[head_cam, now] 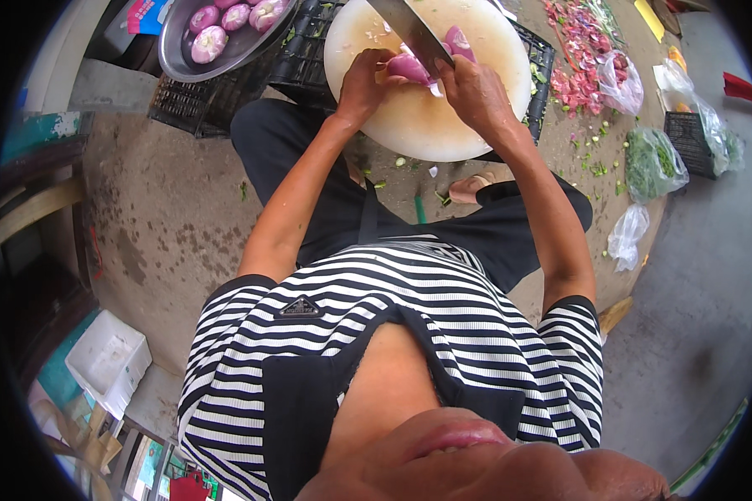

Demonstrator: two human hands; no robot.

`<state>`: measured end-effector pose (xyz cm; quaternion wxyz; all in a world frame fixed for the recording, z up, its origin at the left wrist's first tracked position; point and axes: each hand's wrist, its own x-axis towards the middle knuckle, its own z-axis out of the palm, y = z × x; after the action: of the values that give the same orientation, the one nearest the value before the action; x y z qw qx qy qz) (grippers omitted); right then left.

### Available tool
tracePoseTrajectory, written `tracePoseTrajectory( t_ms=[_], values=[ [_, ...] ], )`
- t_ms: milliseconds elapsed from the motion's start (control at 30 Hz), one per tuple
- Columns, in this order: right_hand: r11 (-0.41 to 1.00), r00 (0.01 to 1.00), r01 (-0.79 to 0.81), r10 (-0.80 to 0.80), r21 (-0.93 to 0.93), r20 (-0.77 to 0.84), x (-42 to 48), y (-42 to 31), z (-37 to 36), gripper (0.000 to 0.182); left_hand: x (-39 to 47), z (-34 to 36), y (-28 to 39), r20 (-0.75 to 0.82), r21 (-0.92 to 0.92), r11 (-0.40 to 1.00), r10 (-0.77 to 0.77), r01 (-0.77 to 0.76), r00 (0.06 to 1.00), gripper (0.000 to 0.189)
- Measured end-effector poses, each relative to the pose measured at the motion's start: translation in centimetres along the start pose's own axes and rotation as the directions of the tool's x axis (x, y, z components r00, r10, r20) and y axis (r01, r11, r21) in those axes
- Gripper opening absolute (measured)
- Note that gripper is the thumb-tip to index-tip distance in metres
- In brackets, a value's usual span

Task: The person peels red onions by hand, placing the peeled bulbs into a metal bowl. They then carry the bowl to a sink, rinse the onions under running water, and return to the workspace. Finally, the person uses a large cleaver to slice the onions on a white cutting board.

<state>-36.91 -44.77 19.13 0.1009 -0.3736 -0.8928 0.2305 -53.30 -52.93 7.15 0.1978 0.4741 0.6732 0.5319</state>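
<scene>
A round white cutting board (pixel 426 134) with brownish stains lies before me, over a black plastic crate (pixel 542 56). My left hand (pixel 368 84) grips a cut red onion piece (pixel 407 69) on the board by its left side. In my right hand (pixel 476 91) is a kitchen knife with a broad blade (pixel 413 28); its handle is hidden in my fist. The blade slants up and left across the board, beside the held onion. Another purple onion piece (pixel 460 44) sits just right of the blade, partly behind my right hand.
Several peeled red onions (pixel 209 44) lie in a metal basin (pixel 194 74) at the upper left. Onion skins (pixel 579 81) litter the floor on the right. Near them are a plastic bag of greens (pixel 655 163) and a black basket (pixel 689 143). A white foam box (pixel 109 357) stands lower left.
</scene>
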Motion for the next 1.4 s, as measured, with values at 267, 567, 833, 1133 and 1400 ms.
tracePoseTrajectory(
  t_ms=[267,567,833,1133,1400],
  values=[
    [1.0,0.999,0.006,-0.005,-0.021,0.045,-0.3,1.1,2.6,0.035,-0.1,-0.1,-1.3,0.002,0.085,0.988,0.131,-0.131,0.991,0.027],
    [0.999,0.998,0.034,-0.032,-0.032,0.06,-0.6,0.9,4.6,0.035,-0.3,-0.3,-1.0,0.016,0.049,0.989,0.136,-0.137,0.991,0.02],
    [0.967,0.974,-0.071,0.12,0.246,-0.19,-2.3,0.5,-0.3,0.028,1.7,-1.2,-0.9,0.032,0.168,0.95,0.26,-0.261,0.965,0.032],
    [0.892,0.921,-0.181,0.302,0.415,-0.246,-2.7,2.6,-5.2,0.036,11.9,7.9,1.1,0.708,0.181,0.713,0.383,-0.677,0.593,0.051],
    [0.819,0.891,-0.239,0.399,0.521,-0.218,-4.4,4.7,-6.6,0.042,16.2,8.7,-0.8,0.68,0.092,0.962,0.127,-0.255,0.722,0.05]
  ],
)
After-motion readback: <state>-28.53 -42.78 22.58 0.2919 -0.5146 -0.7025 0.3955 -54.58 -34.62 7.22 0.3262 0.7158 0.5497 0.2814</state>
